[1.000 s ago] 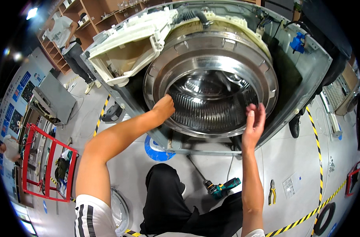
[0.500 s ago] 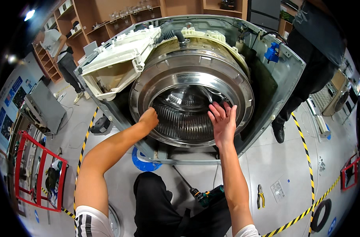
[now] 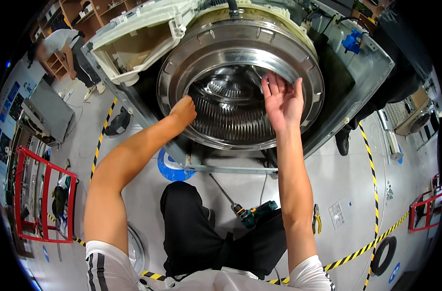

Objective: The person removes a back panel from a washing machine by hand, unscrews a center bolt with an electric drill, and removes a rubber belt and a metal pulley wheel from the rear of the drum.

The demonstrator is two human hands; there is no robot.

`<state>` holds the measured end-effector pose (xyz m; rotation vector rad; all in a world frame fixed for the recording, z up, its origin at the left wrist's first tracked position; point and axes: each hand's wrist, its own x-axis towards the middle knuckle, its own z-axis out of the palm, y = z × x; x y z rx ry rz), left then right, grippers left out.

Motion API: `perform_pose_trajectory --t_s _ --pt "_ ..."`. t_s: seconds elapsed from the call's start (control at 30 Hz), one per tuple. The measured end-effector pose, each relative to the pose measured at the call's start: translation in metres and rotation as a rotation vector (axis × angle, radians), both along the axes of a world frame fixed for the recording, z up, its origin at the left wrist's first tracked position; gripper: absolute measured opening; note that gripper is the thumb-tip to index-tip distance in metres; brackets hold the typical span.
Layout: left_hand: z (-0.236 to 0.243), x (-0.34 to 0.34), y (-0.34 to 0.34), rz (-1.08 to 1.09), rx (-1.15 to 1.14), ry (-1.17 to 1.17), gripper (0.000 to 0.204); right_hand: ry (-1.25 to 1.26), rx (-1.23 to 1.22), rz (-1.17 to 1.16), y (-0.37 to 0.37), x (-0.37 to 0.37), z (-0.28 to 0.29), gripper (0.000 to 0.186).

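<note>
The steel drum (image 3: pixel 216 123) of a washing machine faces me with its round metal rim (image 3: pixel 173 72) and perforated interior. My left hand (image 3: pixel 184 111) is closed over the left side of the opening's edge, its fingertips partly hidden inside. My right hand (image 3: pixel 284 99) lies palm up at the right side of the opening, fingers stretched and thumb apart. Its fingertips reach up at the inner edge of the rim; whether they press on it I cannot tell. A white plastic detergent-drawer housing (image 3: pixel 128 53) sits at the upper left of the drum.
A grey metal cabinet (image 3: pixel 371 77) surrounds the drum. On the floor lie a green power tool (image 3: pixel 252 213), pliers (image 3: pixel 317 219), and a black rubber ring (image 3: pixel 383 256). A red frame (image 3: pixel 46 199) stands left. One person (image 3: pixel 68 51) bends far left; another's dark leg (image 3: pixel 371 114) is at right.
My view has tilted down, so the machine appears higher. Relative to the drum, my right hand has moved right and up toward the rim. My left hand keeps its place. The person behind bends lower.
</note>
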<state>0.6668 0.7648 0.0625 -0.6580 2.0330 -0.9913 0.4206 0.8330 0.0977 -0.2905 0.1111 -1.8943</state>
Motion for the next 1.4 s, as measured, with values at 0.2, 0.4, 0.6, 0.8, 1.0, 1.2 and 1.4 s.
perform_pose_trajectory --t_s 0.2,0.4,0.6,0.8,1.0,1.2,1.4 --pt "0.004 0.000 -0.002 -0.002 0.011 -0.019 0.026 -0.118 -0.090 0.012 -0.012 -0.001 -0.005 0.033" --pt "0.002 0.004 -0.005 -0.022 0.036 0.001 0.026 -0.099 -0.100 0.027 -0.014 -0.003 -0.006 0.028" --pt "-0.009 0.014 -0.018 -0.194 -0.035 0.078 0.020 -0.120 -0.123 0.057 -0.025 -0.004 -0.002 0.026" --pt "-0.013 0.018 -0.024 -0.155 -0.002 0.112 0.020 -0.072 -0.129 0.061 -0.031 0.002 0.000 0.027" --pt "-0.014 0.006 -0.019 -0.008 0.080 0.064 0.025 -0.044 -0.098 0.053 -0.034 0.002 0.004 0.028" --pt "-0.023 0.016 -0.019 -0.132 0.049 0.173 0.020 0.012 -0.090 0.048 -0.031 0.008 0.009 0.028" --pt "-0.015 0.012 -0.016 -0.154 0.062 0.207 0.019 0.066 -0.085 0.046 -0.034 0.008 0.008 0.030"
